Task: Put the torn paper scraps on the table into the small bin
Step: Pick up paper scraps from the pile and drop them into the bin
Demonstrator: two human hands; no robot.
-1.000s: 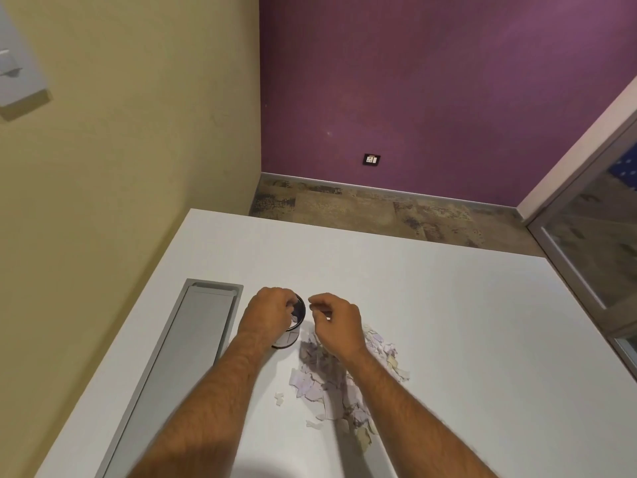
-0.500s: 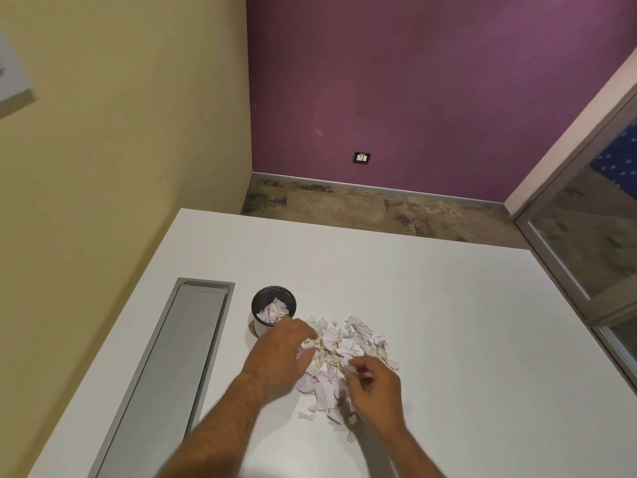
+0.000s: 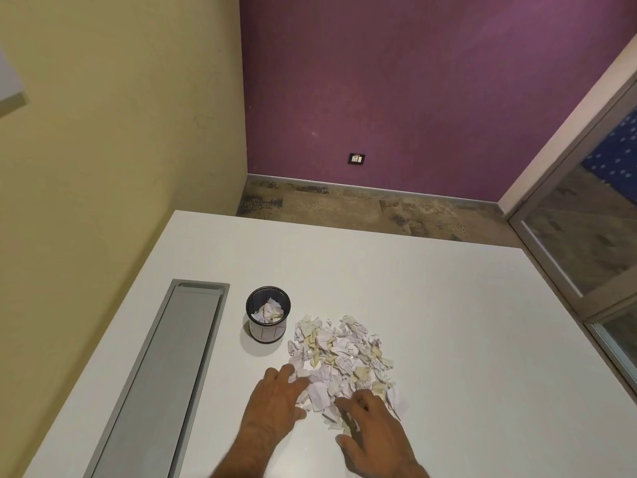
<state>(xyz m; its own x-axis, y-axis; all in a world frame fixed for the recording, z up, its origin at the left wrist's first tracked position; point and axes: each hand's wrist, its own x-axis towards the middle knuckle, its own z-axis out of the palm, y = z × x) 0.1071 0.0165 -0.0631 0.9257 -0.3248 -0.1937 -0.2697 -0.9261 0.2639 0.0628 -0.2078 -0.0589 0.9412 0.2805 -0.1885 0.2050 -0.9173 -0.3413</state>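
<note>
I see my left hand [image 3: 275,396] flat, fingers spread and touching the near-left edge of the paper scraps [image 3: 341,357], holding nothing. My right hand [image 3: 370,426] rests loosely curled on the pile's near edge; I cannot tell whether it grips any. The small bin [image 3: 268,319] stands on the counter [image 3: 448,339] ahead of the left hand, scraps inside; writing unreadable.

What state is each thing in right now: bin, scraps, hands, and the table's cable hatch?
bin: upright, partly filled with scraps, untouched.
scraps: loose pile on the table, right of the bin.
left hand: fingers spread, resting on the pile's near left edge.
right hand: fingers curled into the pile's near edge; whether it holds any scrap cannot be told.
hatch: lid closed.
</note>
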